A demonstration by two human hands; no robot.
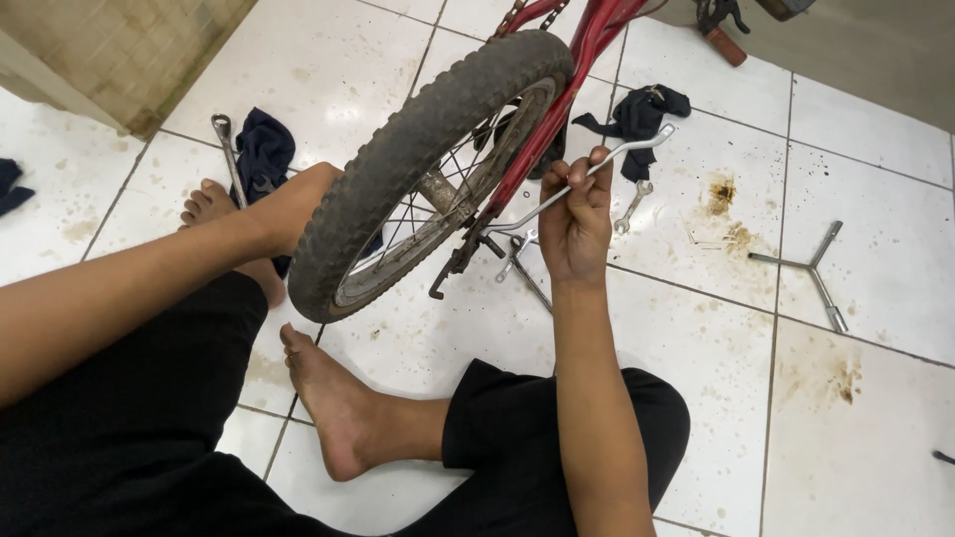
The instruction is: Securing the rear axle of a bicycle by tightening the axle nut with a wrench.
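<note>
Head view is showing me sitting on the tiled floor (696, 398), legs folded, with a small bike wheel (418, 169) standing between my knees, its red frame (557, 99) running up toward the floor's far edge. I am judging the step in hand to be working a fastener at the wheel's axle, on the frame's right side.

My left hand (298, 199) is reaching behind the tyre; its fingers are hidden, so I cannot tell whether they are gripping anything. My right hand (577, 224) is closing in a fist around the middle of a long bent wrench (557, 194), whose lower end is sitting at the axle while its upper end is pointing toward the far right.

Farther right on the floor a three-arm wrench (811, 268) is lying well apart from me. A dark rag (642, 114) is lying near the frame, another rag (264, 149) beside a spanner (227, 149) near the far left. A small spanner (632, 204) is lying just beside my right hand.

Next, I think, comes a firm swing of the handle with the wheel kept steady.
</note>
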